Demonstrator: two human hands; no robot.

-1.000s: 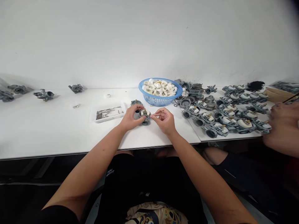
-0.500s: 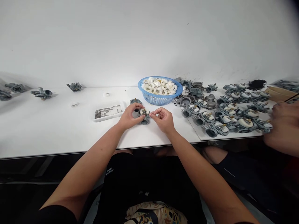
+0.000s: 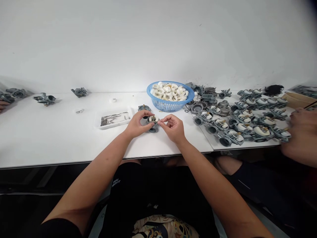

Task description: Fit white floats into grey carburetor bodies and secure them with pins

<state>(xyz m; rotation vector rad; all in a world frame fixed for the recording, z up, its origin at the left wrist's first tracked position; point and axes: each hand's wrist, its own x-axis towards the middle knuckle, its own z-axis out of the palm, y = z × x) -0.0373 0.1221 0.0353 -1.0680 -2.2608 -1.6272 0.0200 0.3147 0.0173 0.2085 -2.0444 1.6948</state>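
We log one new item: a second person's hand (image 3: 3, 106) has entered at the far left edge, at 9 o'clock, beside the loose carburetor bodies (image 3: 17, 93) there. A co-worker's hand (image 3: 303, 132) remains at 3 o'clock, at the end of the assembled rows of carburetors (image 3: 237, 123), with a thin dark rod (image 3: 309, 105) showing beyond it.

The wearer's hands show little change. The carburetor (image 3: 153, 121) with its white float (image 3: 153, 118) stays between them, at the table's front centre. The left hand (image 3: 136, 125) is closed around the body, fingers curled over it. The right hand (image 3: 173, 128) pinches its near side between thumb and forefinger. We cannot tell whether the lower bore rests on the white table (image 3: 61, 135).

A blue plastic basket (image 3: 168, 106) of white floats stands at 12 o'clock. A tray of metal pins (image 3: 115, 119) lies at 9 o'clock, and another carburetor body (image 3: 144, 107) sits at 11 o'clock, just beyond the hands.
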